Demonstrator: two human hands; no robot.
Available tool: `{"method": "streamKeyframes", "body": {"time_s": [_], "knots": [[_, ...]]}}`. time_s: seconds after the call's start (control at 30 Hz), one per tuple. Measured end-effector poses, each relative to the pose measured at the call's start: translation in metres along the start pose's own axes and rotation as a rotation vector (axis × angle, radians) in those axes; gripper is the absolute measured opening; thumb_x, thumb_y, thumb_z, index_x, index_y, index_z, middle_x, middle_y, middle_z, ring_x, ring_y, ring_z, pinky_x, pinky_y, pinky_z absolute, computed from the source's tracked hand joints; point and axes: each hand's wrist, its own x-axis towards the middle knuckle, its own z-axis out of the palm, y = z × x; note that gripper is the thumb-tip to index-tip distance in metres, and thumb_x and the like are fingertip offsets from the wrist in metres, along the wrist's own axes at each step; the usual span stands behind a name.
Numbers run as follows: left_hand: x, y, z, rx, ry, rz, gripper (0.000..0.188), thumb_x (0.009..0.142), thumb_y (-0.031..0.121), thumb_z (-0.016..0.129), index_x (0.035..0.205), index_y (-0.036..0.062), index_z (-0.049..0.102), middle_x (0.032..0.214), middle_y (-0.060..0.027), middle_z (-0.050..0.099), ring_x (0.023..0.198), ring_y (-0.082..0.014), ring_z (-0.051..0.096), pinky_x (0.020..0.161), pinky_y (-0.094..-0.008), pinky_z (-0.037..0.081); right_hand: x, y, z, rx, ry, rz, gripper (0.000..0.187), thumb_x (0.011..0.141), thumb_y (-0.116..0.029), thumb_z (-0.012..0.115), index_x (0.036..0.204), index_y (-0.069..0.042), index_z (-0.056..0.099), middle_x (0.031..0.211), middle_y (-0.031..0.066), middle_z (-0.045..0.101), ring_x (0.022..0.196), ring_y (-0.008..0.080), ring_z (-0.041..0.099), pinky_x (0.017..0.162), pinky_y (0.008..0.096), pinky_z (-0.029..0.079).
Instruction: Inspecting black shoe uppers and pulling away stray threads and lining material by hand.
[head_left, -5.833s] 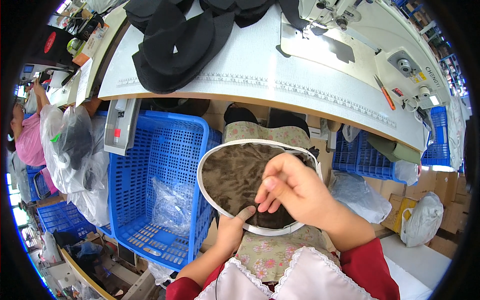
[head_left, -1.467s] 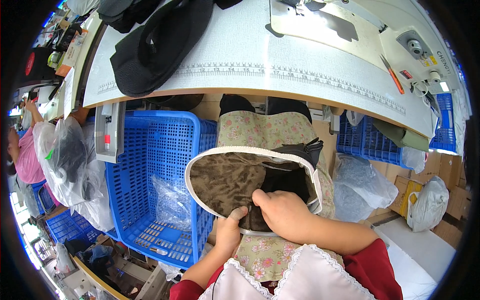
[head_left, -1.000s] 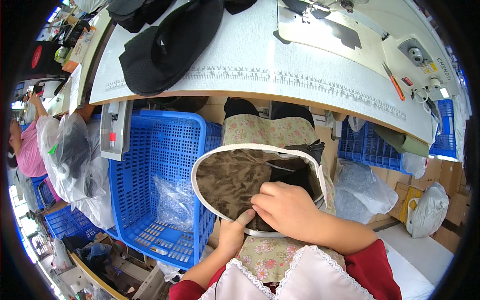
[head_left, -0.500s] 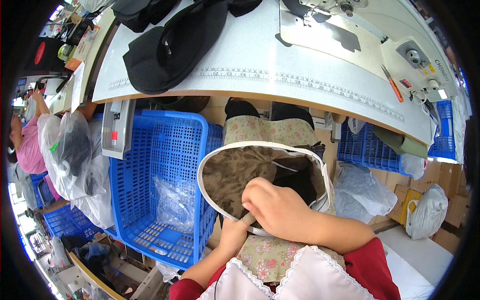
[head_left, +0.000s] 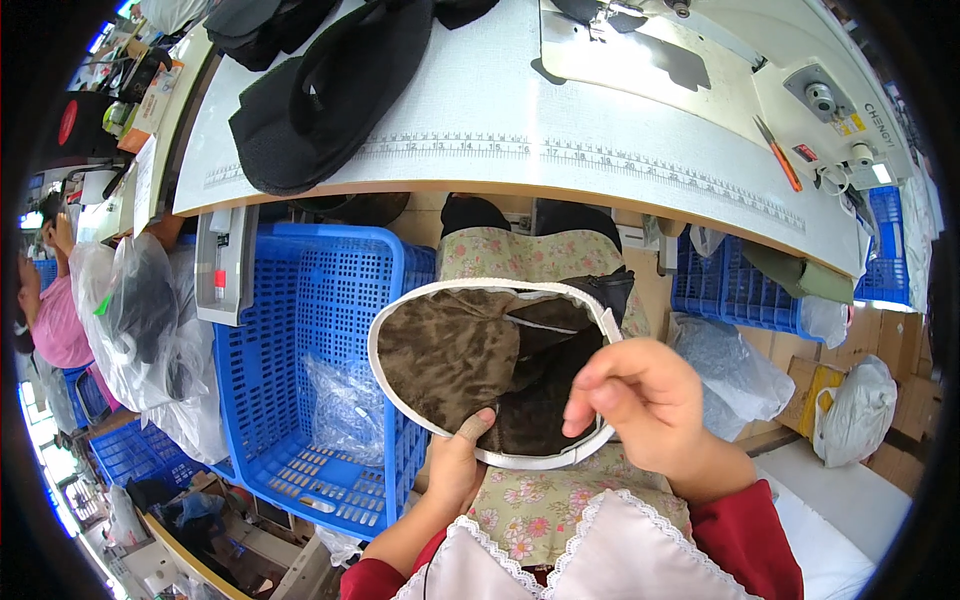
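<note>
Over my lap lies a brown plush-lined piece (head_left: 440,355) with a white edge around its wide opening. It resembles a boot upper, but its kind is not certain. Some black material (head_left: 608,289) shows past the rim at its far right. My left hand (head_left: 458,465) grips the near rim, with its thumb, wrapped in beige tape, on the lining and its fingers hidden outside. Above the near right part of the opening is my right hand (head_left: 645,410), its fingers loosely bent and apart, with nothing visible in them.
Ahead, a white sewing table (head_left: 470,110) with a printed ruler carries black shaped pieces (head_left: 330,100), a sewing machine (head_left: 820,95) and orange-handled snips (head_left: 780,155). A blue basket (head_left: 395,330) stands at my left, plastic bags (head_left: 735,370) at my right. A co-worker (head_left: 65,320) is far left.
My right hand has moved right, away from my left hand, and its fingers have loosened. The piece has shifted slightly left and tilted, showing more lining. My left hand keeps its hold.
</note>
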Motion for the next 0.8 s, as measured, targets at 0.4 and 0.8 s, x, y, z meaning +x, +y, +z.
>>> {"method": "streamKeyframes", "body": {"time_s": [0.4, 0.8], "knots": [[0.001, -0.004, 0.000, 0.033, -0.004, 0.048, 0.055, 0.078, 0.001, 0.064, 0.128, 0.0017, 0.042, 0.124, -0.0095, 0.050, 0.111, -0.0228, 0.049, 0.097, -0.0355, 0.039, -0.003, 0.005, -0.001, -0.077, 0.187, -0.305, 0.015, 0.093, -0.005, 0.049, 0.105, 0.002, 0.054, 0.082, 0.0118, 0.062, 0.074, 0.0168, 0.064, 0.066, 0.0278, 0.053], [0.001, -0.007, -0.006, 0.035, 0.022, 0.009, 0.045, 0.078, 0.002, 0.063, 0.121, 0.0001, 0.049, 0.116, -0.0087, 0.055, 0.104, -0.0206, 0.053, 0.093, -0.0326, 0.041, 0.001, 0.050, 0.016, -1.184, -0.282, 0.081, 0.009, 0.080, -0.014, 0.058, 0.075, -0.007, 0.054, 0.071, 0.0089, 0.056, 0.066, 0.0276, 0.059, 0.056, 0.0377, 0.048]]}}
